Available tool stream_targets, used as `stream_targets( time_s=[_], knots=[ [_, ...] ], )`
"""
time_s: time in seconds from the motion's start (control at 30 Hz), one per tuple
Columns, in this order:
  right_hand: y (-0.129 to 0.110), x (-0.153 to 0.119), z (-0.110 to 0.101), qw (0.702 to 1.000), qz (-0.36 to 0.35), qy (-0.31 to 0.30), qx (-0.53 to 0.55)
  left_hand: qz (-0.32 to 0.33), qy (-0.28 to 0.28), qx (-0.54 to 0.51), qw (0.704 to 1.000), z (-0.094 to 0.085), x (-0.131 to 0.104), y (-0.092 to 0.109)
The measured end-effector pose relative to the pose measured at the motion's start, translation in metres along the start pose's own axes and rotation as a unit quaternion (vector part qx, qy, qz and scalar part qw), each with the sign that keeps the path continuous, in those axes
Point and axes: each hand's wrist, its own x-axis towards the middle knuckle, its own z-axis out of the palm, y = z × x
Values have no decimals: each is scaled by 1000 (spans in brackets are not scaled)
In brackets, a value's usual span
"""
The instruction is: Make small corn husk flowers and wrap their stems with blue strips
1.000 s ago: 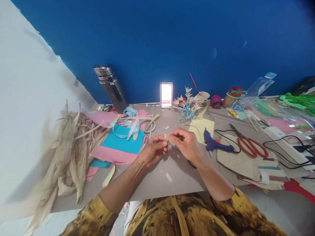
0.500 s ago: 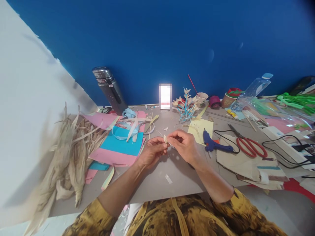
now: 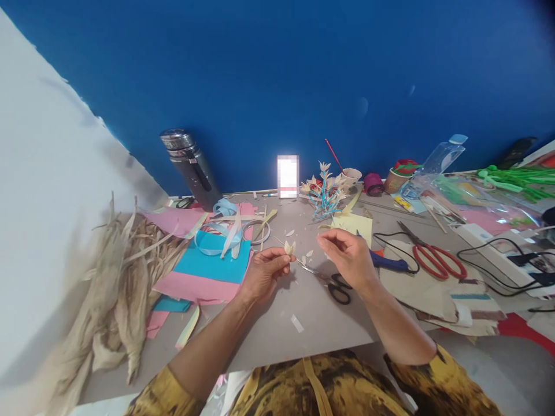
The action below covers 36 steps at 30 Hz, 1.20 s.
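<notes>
Pinched between the thumb and fingers of my left hand (image 3: pixel 265 271) is a small cream flower (image 3: pixel 289 249) of pointed, husk-like petals. My right hand (image 3: pixel 350 259) hovers apart from it to the right, thumb and fingertips together; whether anything tiny is between them I cannot make out. Black-handled scissors (image 3: pixel 339 293) lie on the table between the hands, partly under the right one. Loose cream petals (image 3: pixel 309 253) are scattered beyond the flower. A blue glue gun (image 3: pixel 390 262) is partly hidden behind my right hand.
Dried husks (image 3: pixel 124 289), blue paper (image 3: pixel 212 263) and a thermos (image 3: pixel 191 167) stand or lie leftward. At the back are a bunch of cream flowers on blue stems (image 3: pixel 325 193) and a paper cup (image 3: pixel 352 176). Red-handled scissors (image 3: pixel 437 260) and a power strip (image 3: pixel 494 254) lie right.
My right hand has moved away from the flower to the right, uncovering the black-handled scissors and more petals. The left hand keeps its hold on the flower. The view has shifted slightly.
</notes>
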Motion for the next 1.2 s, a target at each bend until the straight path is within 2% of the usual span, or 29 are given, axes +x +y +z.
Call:
stream_targets(
  time_s=[0.17,0.33,0.63,1.0,1.1,1.2],
  knots=[
    [22,-5,-29,993,2,-9,-117,-3,14,2,1000,0,1,1],
    [29,-5,-39,973,4,-37,-228,7,23,21,999,1,0,2],
    [24,-5,-21,970,4,-87,-226,45,19,51,998,0,0,2],
    [20,8,-19,953,-7,-107,-282,21,9,45,999,-8,4,-3],
    [17,10,-13,963,-12,-112,-247,27,-15,39,999,-9,4,-3],
    [6,10,-5,981,-6,-117,-152,33,-39,46,998,-9,3,-4]
  ],
)
